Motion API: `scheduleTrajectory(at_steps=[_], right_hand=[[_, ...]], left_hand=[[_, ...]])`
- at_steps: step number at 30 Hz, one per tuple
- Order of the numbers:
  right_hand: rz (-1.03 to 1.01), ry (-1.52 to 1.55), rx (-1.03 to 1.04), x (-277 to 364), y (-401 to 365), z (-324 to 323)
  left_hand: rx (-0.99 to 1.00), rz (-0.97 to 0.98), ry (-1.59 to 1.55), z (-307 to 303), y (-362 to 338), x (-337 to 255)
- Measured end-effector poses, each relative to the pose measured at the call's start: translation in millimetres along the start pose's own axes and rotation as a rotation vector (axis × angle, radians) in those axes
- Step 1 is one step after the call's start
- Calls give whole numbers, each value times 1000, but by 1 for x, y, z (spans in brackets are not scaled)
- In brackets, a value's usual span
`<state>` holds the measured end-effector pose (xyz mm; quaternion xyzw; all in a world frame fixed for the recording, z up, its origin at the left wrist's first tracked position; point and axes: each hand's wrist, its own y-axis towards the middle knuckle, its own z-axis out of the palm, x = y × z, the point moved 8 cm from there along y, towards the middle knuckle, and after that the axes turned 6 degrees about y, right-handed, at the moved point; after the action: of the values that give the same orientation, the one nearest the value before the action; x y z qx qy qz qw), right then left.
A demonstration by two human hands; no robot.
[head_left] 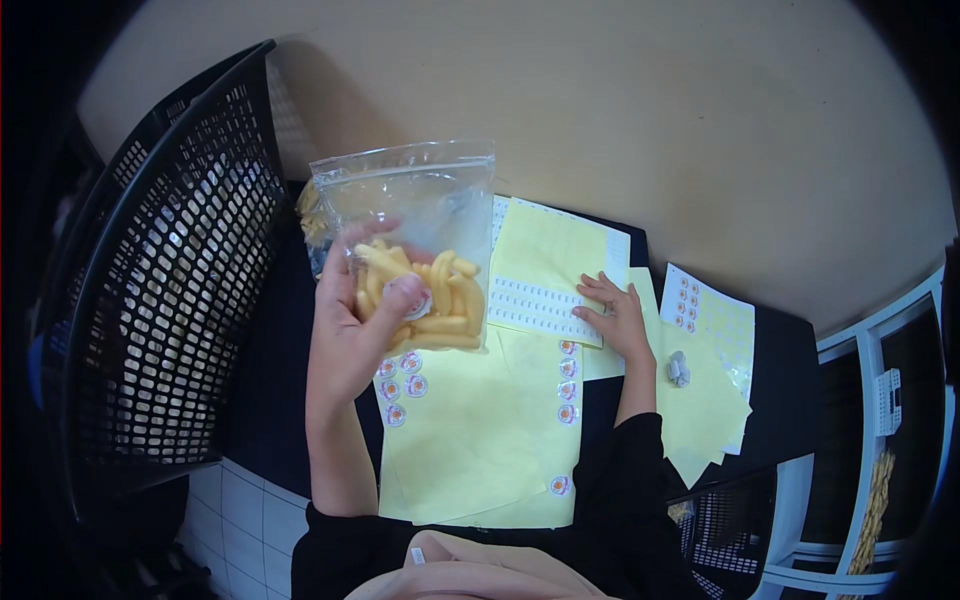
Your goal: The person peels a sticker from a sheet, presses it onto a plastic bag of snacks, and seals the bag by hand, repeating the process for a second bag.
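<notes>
My left hand (345,325) grips a clear zip bag (450,200) of yellow, stick-shaped snacks, held up above the table. The thumb presses on the front of the bag, near a small round sticker (422,303); the other fingers are behind the plastic. My right hand (618,315) rests at the edge of a sheet of small printed labels (535,298), fingers apart, holding nothing I can see. Below the bag lies a yellow backing sheet (480,440) with round stickers along both sides.
A tall black perforated basket (180,260) stands at the left. More sticker sheets (710,315) lie on the right of the dark table (785,370), with a crumpled scrap (679,369) on them. A white-framed rack (865,400) is farther right. A beige wall (620,110) rises behind.
</notes>
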<state>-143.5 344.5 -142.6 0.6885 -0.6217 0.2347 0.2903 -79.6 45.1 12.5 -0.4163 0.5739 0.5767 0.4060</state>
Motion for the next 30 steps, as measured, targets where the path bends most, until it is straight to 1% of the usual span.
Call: scheduleTrajectory(at_steps=[2,7,9,12,16,18,20,25,27,30], right_hand=[[-20,10,-27,2,0,-2],[-9,64,-22,3,1,-2],[-1,74,-14,2,2,-1],[-2,93,-19,3,1,-2],[1,89,-19,4,2,-3],[-3,83,-21,5,2,-2],[-31,102,-78,6,1,-6],[-40,146,-63,4,2,-4],[-39,169,-65,4,2,-4],[-27,190,-79,3,3,-4]], left_hand=[[-1,2,10,-1,1,3],[-44,32,44,-2,1,1],[-17,20,-151,1,2,2],[-32,23,-70,0,2,1],[-41,0,-86,0,2,3],[-1,-15,-88,2,3,5],[18,-23,-86,4,3,5],[72,-35,-111,7,2,6],[92,-35,-32,8,2,7],[86,-43,-20,9,2,7]])
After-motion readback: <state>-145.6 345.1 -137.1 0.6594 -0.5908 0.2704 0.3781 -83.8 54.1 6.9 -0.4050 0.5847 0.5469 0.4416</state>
